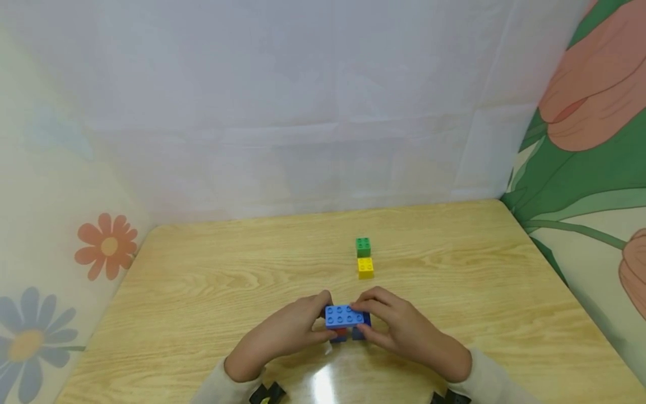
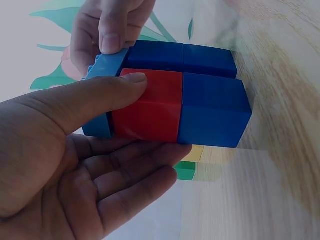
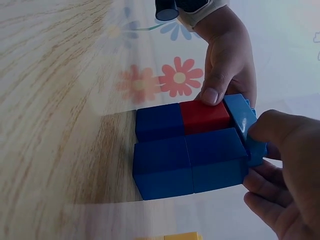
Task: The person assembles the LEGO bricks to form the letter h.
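A light blue eight-stud brick (image 1: 344, 317) lies across the top of two short stacks standing side by side on the table. One stack has a red brick (image 2: 150, 105) over a dark blue brick (image 2: 214, 111); the other is two dark blue bricks (image 3: 162, 167). My left hand (image 1: 290, 325) pinches the structure at its left end, thumb on the red brick, fingers behind. My right hand (image 1: 404, 328) grips the right end of the light blue brick between thumb and fingers.
Beyond the hands, a yellow brick (image 1: 365, 268) and a green brick (image 1: 363, 247) sit one behind the other on the wooden table (image 1: 227, 258). A white cloth (image 1: 303, 112) hangs behind the table, with flower-patterned panels on both sides.
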`<move>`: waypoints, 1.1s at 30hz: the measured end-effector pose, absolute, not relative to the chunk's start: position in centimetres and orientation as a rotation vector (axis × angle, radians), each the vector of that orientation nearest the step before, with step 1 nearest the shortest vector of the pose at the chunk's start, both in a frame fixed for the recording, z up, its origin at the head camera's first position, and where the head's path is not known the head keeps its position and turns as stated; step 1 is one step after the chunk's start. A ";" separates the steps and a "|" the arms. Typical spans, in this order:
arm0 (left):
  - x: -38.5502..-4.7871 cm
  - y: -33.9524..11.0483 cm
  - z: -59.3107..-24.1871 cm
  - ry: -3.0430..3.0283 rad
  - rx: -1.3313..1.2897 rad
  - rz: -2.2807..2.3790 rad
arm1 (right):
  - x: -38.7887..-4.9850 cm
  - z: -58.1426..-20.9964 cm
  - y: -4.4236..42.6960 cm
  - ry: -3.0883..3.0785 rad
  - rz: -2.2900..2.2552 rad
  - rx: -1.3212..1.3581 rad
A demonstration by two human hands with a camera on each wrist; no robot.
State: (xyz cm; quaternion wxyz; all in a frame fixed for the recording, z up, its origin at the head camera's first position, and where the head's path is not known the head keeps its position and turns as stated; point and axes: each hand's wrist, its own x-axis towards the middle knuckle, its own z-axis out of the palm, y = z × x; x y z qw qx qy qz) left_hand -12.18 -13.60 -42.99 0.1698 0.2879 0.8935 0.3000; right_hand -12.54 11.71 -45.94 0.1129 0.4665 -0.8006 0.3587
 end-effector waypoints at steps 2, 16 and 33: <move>-12.1 -13.6 -43.0 2.544 0.818 0.848 | -12.6 -46.0 11.6 -2.344 1.058 1.370; -12.0 -13.6 -43.1 2.557 0.838 0.833 | -12.5 -46.5 11.4 -2.329 1.026 1.357; -12.1 -13.8 -43.2 2.572 0.873 0.828 | -12.4 -46.5 11.3 -2.314 0.947 1.364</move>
